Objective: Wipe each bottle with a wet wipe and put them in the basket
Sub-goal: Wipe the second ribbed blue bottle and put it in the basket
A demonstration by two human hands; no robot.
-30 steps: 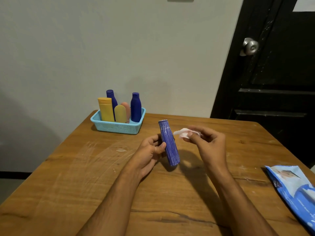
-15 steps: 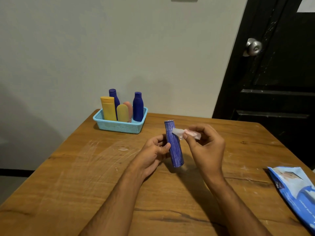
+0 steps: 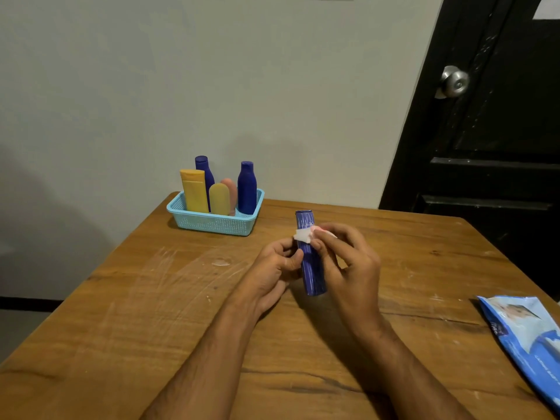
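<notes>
A blue bottle with white stripes (image 3: 312, 274) stands tilted above the middle of the wooden table (image 3: 136, 313). My left hand (image 3: 272, 271) grips its left side around the middle. My right hand (image 3: 348, 268) pinches a small white wet wipe (image 3: 303, 236) and presses it against the bottle's upper part. At the table's far left corner sits a light blue basket (image 3: 212, 224) with several bottles upright in it: two dark blue (image 3: 247, 189), one yellow (image 3: 194, 192), one pale yellow, one peach.
A blue pack of wet wipes (image 3: 527, 338) lies at the table's right edge. A grey wall runs behind the table. A black door with a metal knob (image 3: 454, 81) stands at the right.
My right hand has brought the wipe from beside the bottle onto its upper part. The bottle stays held in my left hand.
</notes>
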